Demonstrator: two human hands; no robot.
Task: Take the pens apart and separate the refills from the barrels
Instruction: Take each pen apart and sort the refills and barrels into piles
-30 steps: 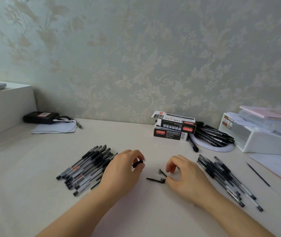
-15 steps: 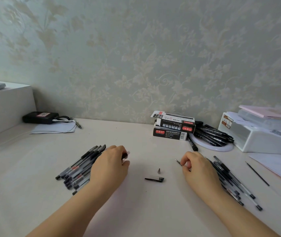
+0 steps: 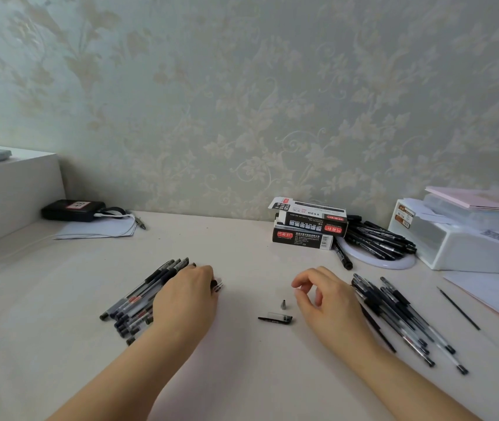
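Pen cap (image 3: 275,318) lying on the desk (image 3: 242,375), metal tip (image 3: 283,305) just behind it. Right hand (image 3: 330,308) hovering right of the cap, fingers loosely curled, pinching nothing. Left hand (image 3: 186,302) resting palm-down on the left pen pile (image 3: 142,296) left of the cap, grip hidden, can't tell. Another pen pile (image 3: 400,317) lying right of the cap

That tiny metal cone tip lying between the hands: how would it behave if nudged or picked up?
The cone tip looks very light for its size, so a slight nudge would probably send it skidding. Being tapered and round, it would likely roll in a curve on the smooth table if tipped over. Its smooth surface probably needs a careful fingertip pinch and may slip out.
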